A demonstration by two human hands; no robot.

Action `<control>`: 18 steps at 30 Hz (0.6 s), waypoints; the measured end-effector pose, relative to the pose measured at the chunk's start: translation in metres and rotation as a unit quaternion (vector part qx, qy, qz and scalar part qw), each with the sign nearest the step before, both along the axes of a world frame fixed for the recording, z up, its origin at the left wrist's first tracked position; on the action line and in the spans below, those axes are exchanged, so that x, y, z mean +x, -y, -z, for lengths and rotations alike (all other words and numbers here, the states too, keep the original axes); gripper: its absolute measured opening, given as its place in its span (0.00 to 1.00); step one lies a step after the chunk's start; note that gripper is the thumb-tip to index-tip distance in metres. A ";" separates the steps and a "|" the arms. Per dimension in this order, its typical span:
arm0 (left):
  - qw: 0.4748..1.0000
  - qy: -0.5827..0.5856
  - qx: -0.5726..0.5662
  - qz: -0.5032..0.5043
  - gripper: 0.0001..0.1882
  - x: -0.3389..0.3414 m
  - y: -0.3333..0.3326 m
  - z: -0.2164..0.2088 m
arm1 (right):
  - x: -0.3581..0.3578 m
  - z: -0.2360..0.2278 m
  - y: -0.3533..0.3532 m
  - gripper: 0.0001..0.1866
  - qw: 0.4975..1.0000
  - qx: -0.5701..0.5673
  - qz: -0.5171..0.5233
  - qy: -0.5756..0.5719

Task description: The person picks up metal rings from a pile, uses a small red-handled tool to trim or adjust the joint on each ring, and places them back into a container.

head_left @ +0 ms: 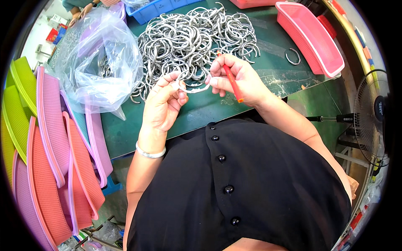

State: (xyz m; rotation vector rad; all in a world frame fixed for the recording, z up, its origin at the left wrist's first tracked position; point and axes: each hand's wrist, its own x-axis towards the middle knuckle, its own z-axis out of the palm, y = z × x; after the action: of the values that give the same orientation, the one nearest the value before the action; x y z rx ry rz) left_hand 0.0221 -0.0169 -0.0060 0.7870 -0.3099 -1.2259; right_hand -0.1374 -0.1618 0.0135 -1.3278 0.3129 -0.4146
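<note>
Between my two hands, in front of the pile, is a silver-grey open bangle [196, 90]. My left hand [162, 104] pinches one end of it between thumb and fingers. The fingertips of my right hand [243, 81] are closed at its other end. A red pencil [233, 83] also sits in my right hand, lying slantwise between thumb and fingers with one end toward me. Just beyond my hands is a big heap of similar C-shaped metal bangles [178, 44], tangled together on the green tabletop [138, 134]. My fingers hide parts of the held bangle.
A clear plastic bag [90, 71] with metal pieces lies left of the heap. Stacked pink, purple and green baskets [48, 167] crowd the left. A blue crate [157, 9] stands behind; a pink basket [312, 39], single bangle [293, 56] and fan [370, 117] are right. Another person's hands [81, 13] show far left.
</note>
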 end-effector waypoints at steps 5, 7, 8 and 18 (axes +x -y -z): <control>0.999 0.036 0.014 -0.004 0.13 -0.003 0.002 0.004 | -0.001 -0.003 -0.001 0.10 1.000 -0.009 0.008 0.018; 0.999 0.048 0.019 -0.004 0.12 -0.003 0.002 0.006 | -0.001 -0.004 -0.002 0.10 0.999 -0.027 0.008 0.025; 0.998 0.051 0.021 -0.002 0.12 -0.003 0.003 0.007 | -0.001 -0.004 -0.002 0.11 0.999 -0.032 0.004 0.030; 0.998 0.056 0.026 0.016 0.11 -0.005 0.002 0.012 | -0.001 -0.010 -0.011 0.10 0.994 -0.092 -0.013 0.064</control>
State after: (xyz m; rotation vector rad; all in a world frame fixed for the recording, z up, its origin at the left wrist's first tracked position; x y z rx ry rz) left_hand 0.0168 -0.0192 -0.0182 0.9008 -0.3846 -1.2260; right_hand -0.1386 -0.1510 0.0231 -1.4757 0.1533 -0.5125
